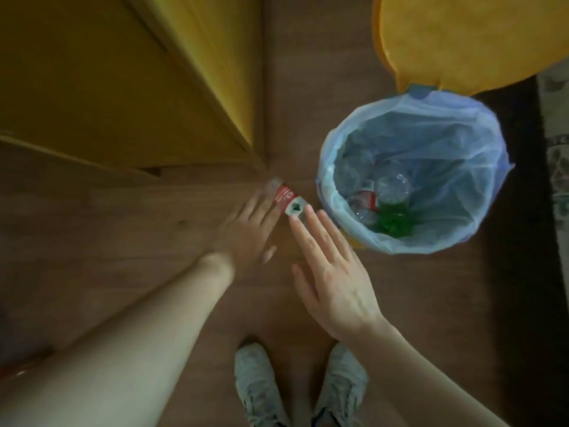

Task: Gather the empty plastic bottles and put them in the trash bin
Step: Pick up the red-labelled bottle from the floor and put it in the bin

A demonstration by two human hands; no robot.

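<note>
a: red-labelled bottle [284, 197] lies on the floor [123, 241], just left of the lined trash bin [462, 238].
b: left hand [246, 232] and right hand [335, 272] both spread open over it, gripping nothing; other bottles [391, 192] inside the bin.

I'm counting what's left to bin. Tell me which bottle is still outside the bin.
The red-labelled bottle lying on the wooden floor, left of the bin, at the fingertips of both hands. The other bottles, including a green one, already lie inside the blue liner.
</note>
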